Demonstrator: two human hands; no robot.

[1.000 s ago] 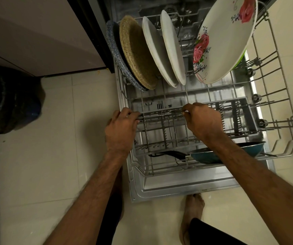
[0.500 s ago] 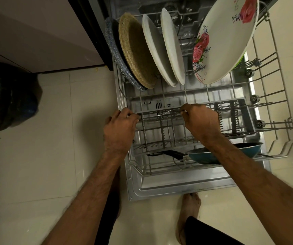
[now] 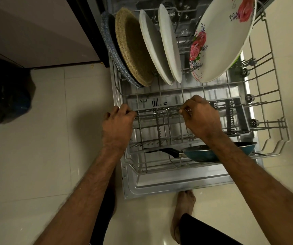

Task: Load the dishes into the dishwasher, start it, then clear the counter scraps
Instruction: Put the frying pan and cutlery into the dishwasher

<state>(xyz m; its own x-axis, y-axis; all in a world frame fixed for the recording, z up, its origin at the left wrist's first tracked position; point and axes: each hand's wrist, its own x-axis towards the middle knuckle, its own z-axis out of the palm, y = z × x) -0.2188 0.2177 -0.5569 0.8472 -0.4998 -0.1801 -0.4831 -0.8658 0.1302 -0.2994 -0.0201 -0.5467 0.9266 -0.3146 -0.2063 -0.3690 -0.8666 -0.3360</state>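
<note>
Glossy pale floor tiles (image 3: 44,138). Left hand (image 3: 118,126) curled round grey wire rack (image 3: 269,96) edge; right hand (image 3: 202,119) pinches slim metal utensil (image 3: 168,109).

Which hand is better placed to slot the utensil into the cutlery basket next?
Right. The right hand pinches the metal utensil just above the cutlery basket, while the left hand grips the basket's left edge and holds no cutlery.
</note>
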